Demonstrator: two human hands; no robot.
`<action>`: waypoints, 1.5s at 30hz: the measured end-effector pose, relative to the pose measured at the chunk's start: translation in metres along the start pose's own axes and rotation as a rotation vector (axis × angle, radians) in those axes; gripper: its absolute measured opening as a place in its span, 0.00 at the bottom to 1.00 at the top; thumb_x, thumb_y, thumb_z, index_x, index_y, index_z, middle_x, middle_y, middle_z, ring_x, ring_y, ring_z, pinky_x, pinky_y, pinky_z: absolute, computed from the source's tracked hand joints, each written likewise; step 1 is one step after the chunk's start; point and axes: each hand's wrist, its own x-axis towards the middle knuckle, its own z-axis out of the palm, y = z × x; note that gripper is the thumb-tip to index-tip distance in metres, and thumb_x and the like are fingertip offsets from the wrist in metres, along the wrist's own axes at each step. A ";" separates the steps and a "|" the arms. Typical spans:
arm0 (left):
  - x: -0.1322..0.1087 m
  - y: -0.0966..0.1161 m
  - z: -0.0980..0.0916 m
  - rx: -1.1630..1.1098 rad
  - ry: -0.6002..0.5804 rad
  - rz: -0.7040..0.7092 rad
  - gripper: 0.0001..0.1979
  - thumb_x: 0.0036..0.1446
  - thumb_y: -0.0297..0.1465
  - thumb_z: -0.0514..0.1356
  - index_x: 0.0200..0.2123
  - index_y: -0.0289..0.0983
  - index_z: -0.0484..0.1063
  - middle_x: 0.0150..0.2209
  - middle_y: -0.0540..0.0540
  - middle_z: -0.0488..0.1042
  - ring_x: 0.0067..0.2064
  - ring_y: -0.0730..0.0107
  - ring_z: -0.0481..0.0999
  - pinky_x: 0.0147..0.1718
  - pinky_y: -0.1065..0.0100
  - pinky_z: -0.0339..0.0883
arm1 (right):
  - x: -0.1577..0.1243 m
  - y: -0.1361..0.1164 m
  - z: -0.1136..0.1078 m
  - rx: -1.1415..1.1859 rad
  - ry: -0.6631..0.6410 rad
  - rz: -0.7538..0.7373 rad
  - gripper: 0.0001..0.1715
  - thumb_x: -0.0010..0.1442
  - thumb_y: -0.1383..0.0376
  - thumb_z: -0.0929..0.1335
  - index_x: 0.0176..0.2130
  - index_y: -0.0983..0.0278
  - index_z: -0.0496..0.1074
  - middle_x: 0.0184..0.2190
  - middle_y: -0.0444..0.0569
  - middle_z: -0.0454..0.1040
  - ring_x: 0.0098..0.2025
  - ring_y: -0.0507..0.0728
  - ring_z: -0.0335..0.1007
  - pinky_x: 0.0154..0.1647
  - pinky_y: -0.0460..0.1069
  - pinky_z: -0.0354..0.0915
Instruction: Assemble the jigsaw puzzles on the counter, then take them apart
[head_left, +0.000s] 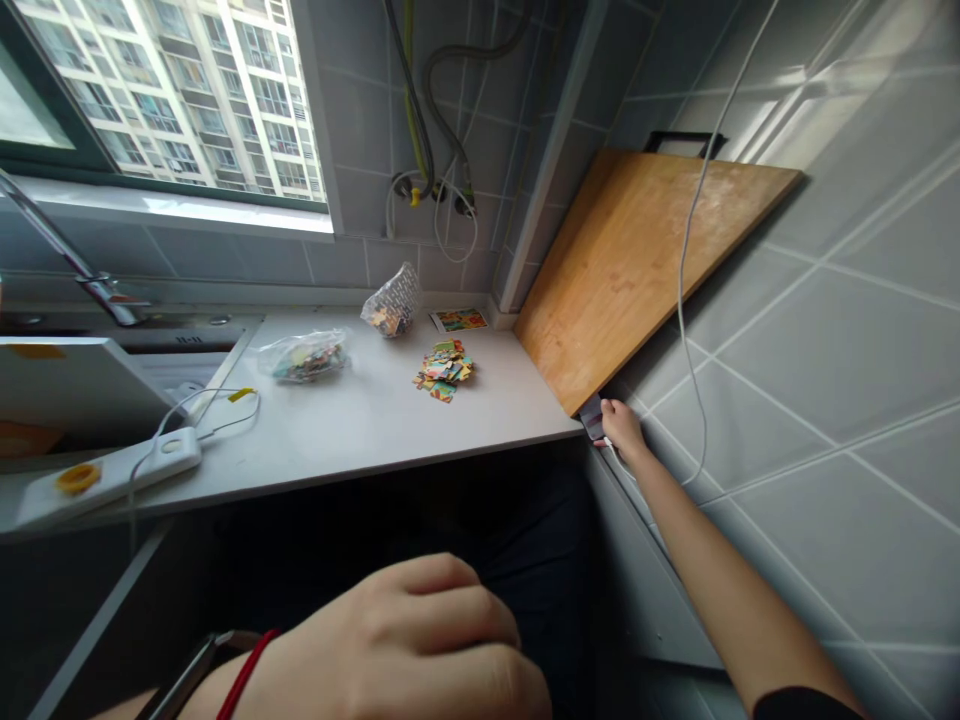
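Note:
My right hand [622, 428] grips the edge of a thin dark phone [592, 416], with a white cable [619, 462] at its near end. The phone is partly hidden by the lower corner of a wooden cutting board [637, 260], which leans against the tiled wall. Close to the camera, my left hand [405, 640] is closed above my dark-clothed lap, its fingers curled and their tips out of sight. On the white counter lies a loose heap of colourful jigsaw pieces [445, 370], apart from both hands. Behind it is a small colourful picture card [460, 320].
Two clear plastic bags of pieces, one lying flat [309, 357] and one upright [393, 302], are on the counter [360, 430]. At left are a white power strip [112, 475], a sink and a faucet [112, 295]. A white cord [682, 270] hangs before the board.

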 end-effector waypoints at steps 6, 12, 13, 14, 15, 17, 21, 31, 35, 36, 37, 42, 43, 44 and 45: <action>-0.019 -0.052 0.025 0.244 -0.023 -0.191 0.07 0.70 0.31 0.56 0.44 0.39 0.74 0.36 0.46 0.79 0.37 0.67 0.78 0.41 0.65 0.71 | -0.004 0.001 -0.002 -0.134 0.031 -0.138 0.22 0.69 0.60 0.60 0.51 0.69 0.75 0.41 0.62 0.79 0.39 0.65 0.78 0.39 0.58 0.76; -0.046 -0.135 0.045 0.296 -0.265 -0.534 0.08 0.68 0.34 0.59 0.46 0.42 0.77 0.40 0.47 0.81 0.41 0.61 0.82 0.42 0.63 0.72 | -0.020 0.032 -0.009 -0.285 0.158 -0.415 0.30 0.63 0.60 0.63 0.59 0.73 0.69 0.54 0.70 0.74 0.60 0.72 0.69 0.64 0.66 0.63; -0.049 -0.147 0.046 0.304 -0.301 -0.581 0.08 0.68 0.34 0.59 0.46 0.42 0.77 0.40 0.46 0.81 0.41 0.60 0.82 0.42 0.63 0.72 | -0.025 0.037 -0.009 -0.298 0.167 -0.461 0.32 0.62 0.60 0.63 0.61 0.73 0.68 0.57 0.70 0.73 0.61 0.72 0.68 0.65 0.67 0.63; -0.050 -0.158 0.048 0.311 -0.337 -0.618 0.09 0.68 0.35 0.59 0.47 0.42 0.78 0.41 0.45 0.81 0.42 0.58 0.82 0.42 0.62 0.73 | -0.031 0.039 -0.008 -0.300 0.178 -0.502 0.33 0.62 0.59 0.64 0.62 0.72 0.66 0.59 0.69 0.71 0.63 0.72 0.66 0.65 0.67 0.63; -0.051 -0.168 0.049 0.316 -0.366 -0.654 0.10 0.68 0.35 0.59 0.48 0.42 0.78 0.43 0.45 0.82 0.43 0.57 0.83 0.43 0.61 0.73 | -0.039 0.041 -0.007 -0.293 0.199 -0.543 0.34 0.63 0.59 0.64 0.64 0.71 0.65 0.61 0.69 0.69 0.65 0.72 0.64 0.66 0.68 0.62; -0.050 -0.188 0.052 0.311 -0.404 -0.709 0.12 0.67 0.36 0.59 0.50 0.42 0.77 0.47 0.44 0.81 0.46 0.55 0.83 0.44 0.60 0.73 | -0.056 0.041 -0.001 -0.261 0.249 -0.648 0.32 0.66 0.59 0.62 0.65 0.69 0.64 0.63 0.68 0.65 0.67 0.72 0.61 0.67 0.69 0.61; -0.043 -0.227 0.059 0.324 -0.390 -0.792 0.15 0.66 0.37 0.59 0.53 0.41 0.76 0.52 0.42 0.79 0.50 0.52 0.81 0.49 0.57 0.73 | -0.088 0.035 0.020 -0.206 0.150 -0.887 0.25 0.70 0.60 0.63 0.63 0.62 0.69 0.63 0.61 0.67 0.68 0.70 0.61 0.67 0.71 0.61; -0.030 -0.331 0.084 0.524 -0.108 -0.948 0.35 0.62 0.40 0.63 0.69 0.40 0.59 0.69 0.33 0.63 0.67 0.42 0.66 0.59 0.47 0.68 | -0.101 0.015 0.066 0.034 -0.229 -0.843 0.14 0.70 0.68 0.64 0.46 0.60 0.79 0.39 0.52 0.82 0.45 0.61 0.78 0.50 0.57 0.74; -0.029 -0.370 0.102 0.510 -0.001 -0.939 0.46 0.58 0.51 0.65 0.73 0.40 0.52 0.72 0.31 0.57 0.72 0.37 0.56 0.65 0.44 0.61 | -0.071 -0.017 0.086 0.181 -0.352 -0.878 0.14 0.69 0.68 0.64 0.47 0.61 0.79 0.37 0.51 0.81 0.41 0.58 0.78 0.47 0.53 0.74; -0.029 -0.377 0.107 0.506 0.028 -0.922 0.46 0.58 0.52 0.64 0.73 0.40 0.52 0.72 0.32 0.57 0.73 0.37 0.55 0.65 0.43 0.60 | -0.061 -0.027 0.092 0.217 -0.379 -0.890 0.15 0.69 0.68 0.64 0.48 0.61 0.79 0.37 0.51 0.81 0.40 0.58 0.78 0.46 0.52 0.74; -0.030 -0.383 0.113 0.504 0.057 -0.905 0.45 0.60 0.52 0.63 0.73 0.40 0.52 0.72 0.32 0.57 0.73 0.38 0.55 0.65 0.43 0.60 | -0.050 -0.037 0.099 0.249 -0.400 -0.903 0.15 0.69 0.68 0.64 0.48 0.61 0.79 0.36 0.50 0.81 0.40 0.57 0.78 0.45 0.51 0.74; -0.037 -0.393 0.130 0.498 0.191 -0.854 0.30 0.67 0.44 0.58 0.69 0.44 0.60 0.70 0.37 0.62 0.70 0.45 0.63 0.64 0.45 0.63 | -0.005 -0.074 0.139 0.363 -0.484 -0.889 0.14 0.69 0.67 0.65 0.48 0.61 0.79 0.36 0.49 0.82 0.39 0.56 0.79 0.46 0.50 0.73; -0.039 -0.393 0.131 0.488 0.204 -0.845 0.29 0.67 0.42 0.58 0.69 0.45 0.61 0.70 0.39 0.62 0.69 0.45 0.63 0.64 0.45 0.63 | 0.000 -0.077 0.146 0.374 -0.502 -0.870 0.14 0.69 0.66 0.65 0.48 0.61 0.79 0.36 0.48 0.82 0.39 0.56 0.79 0.45 0.50 0.73; -0.041 -0.392 0.131 0.475 0.212 -0.836 0.28 0.67 0.40 0.58 0.68 0.45 0.61 0.70 0.39 0.62 0.70 0.46 0.63 0.65 0.44 0.63 | 0.003 -0.079 0.152 0.384 -0.520 -0.850 0.14 0.69 0.65 0.65 0.48 0.61 0.79 0.35 0.48 0.82 0.37 0.55 0.79 0.42 0.49 0.73; -0.042 -0.392 0.130 0.463 0.220 -0.826 0.27 0.67 0.38 0.58 0.68 0.46 0.61 0.70 0.40 0.63 0.70 0.46 0.63 0.65 0.44 0.64 | 0.006 -0.079 0.157 0.391 -0.541 -0.833 0.14 0.69 0.65 0.65 0.48 0.61 0.79 0.35 0.48 0.82 0.36 0.55 0.78 0.40 0.48 0.73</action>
